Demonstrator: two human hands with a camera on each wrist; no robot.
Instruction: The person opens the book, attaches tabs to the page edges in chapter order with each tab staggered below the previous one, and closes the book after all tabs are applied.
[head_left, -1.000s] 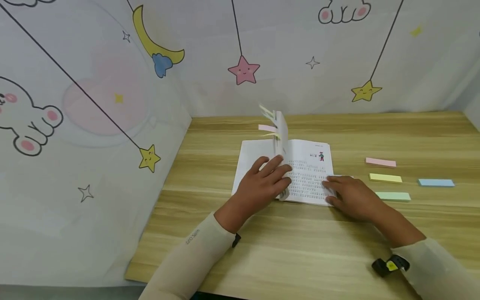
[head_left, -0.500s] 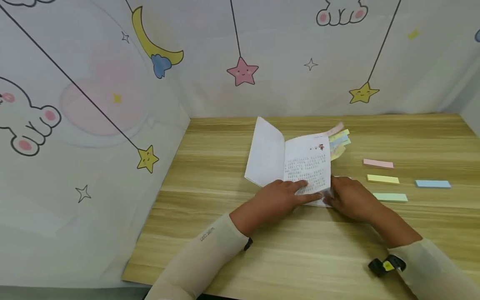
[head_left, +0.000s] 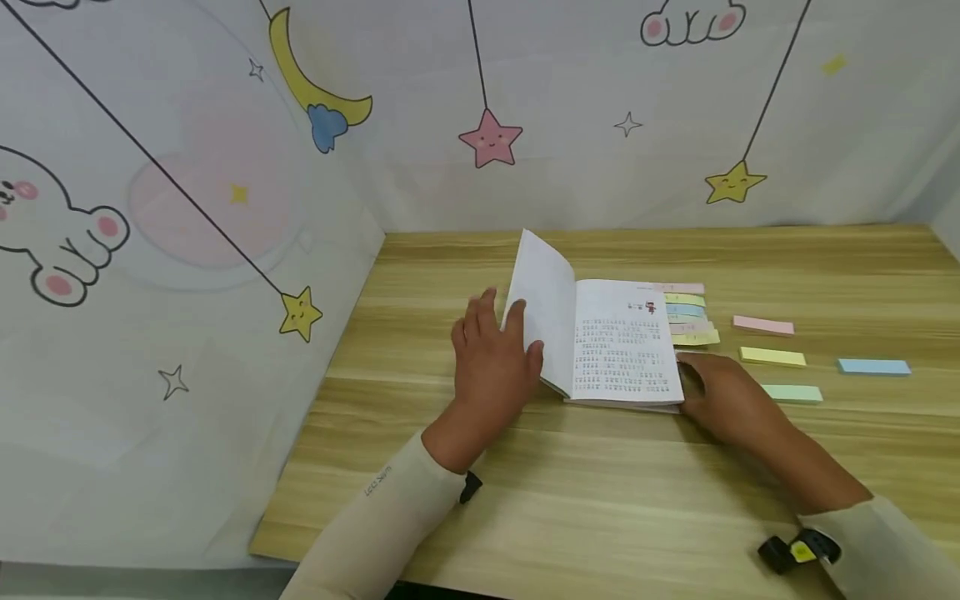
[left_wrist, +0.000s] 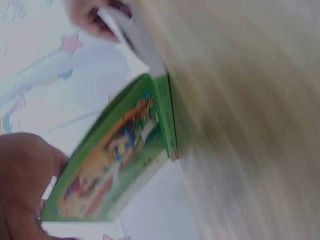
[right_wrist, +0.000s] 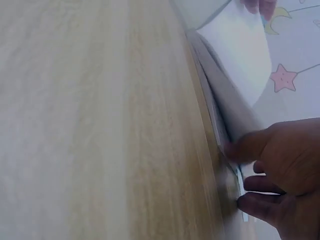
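An open book (head_left: pixel 622 350) lies on the table with a printed page facing up on its right side. Its left cover stands tilted up, white inside; the left wrist view shows the green, illustrated outside of the cover (left_wrist: pixel 115 155). My left hand (head_left: pixel 491 367) holds the raised cover at its left edge. My right hand (head_left: pixel 723 396) grips the book's lower right edge, thumb against the page edges in the right wrist view; part of its fingers is hidden in the head view. Pink, yellow and blue sticky tabs (head_left: pixel 686 310) jut from the right page edge.
Right of the book lie pads of sticky tabs: pink (head_left: pixel 762 326), yellow (head_left: pixel 772 357), green (head_left: pixel 795 393) and blue (head_left: pixel 873 367). The green pad is partly behind my right hand. A cartoon-printed curtain (head_left: pixel 570 108) borders the wooden table (head_left: pixel 600 492) at the back and left.
The upright pages with tabs have gone over to the right and now lie flat there. My left hand has moved from the pages to the left cover; the right stays at the right edge.
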